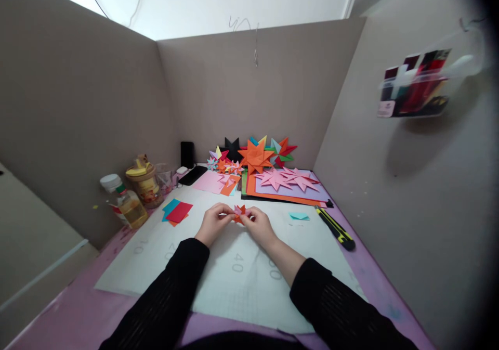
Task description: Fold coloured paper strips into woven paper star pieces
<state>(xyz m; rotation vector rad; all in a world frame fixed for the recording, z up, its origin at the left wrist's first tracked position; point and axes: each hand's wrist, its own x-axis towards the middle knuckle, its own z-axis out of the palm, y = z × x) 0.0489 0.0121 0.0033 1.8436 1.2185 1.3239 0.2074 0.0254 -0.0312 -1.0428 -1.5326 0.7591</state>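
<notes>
A small orange and pink folded paper star (pixel 239 215) is held between both hands over the middle of the white sheet (pixel 218 287). My left hand (pixel 215 222) pinches its left side with thumb and forefinger. On the other side, my right hand (pixel 259 226) grips the star's right edge, the thumb lying across its front. Fingertips cover part of the star. Right of my hands lies a folded turquoise paper piece (pixel 299 216). Red, blue and orange paper rectangles (pixel 179 211) overlap on the left.
Finished paper stars (pixel 256 156) stand at the back, beside pink stars (pixel 275 179) on stacked coloured sheets (pixel 288 198). A yellow-black box cutter (pixel 336 229) lies at right. A bottle (pixel 130 207), a yellow-lidded jar (pixel 145 183) and a phone (pixel 193 175) are at left. Partition walls enclose the desk.
</notes>
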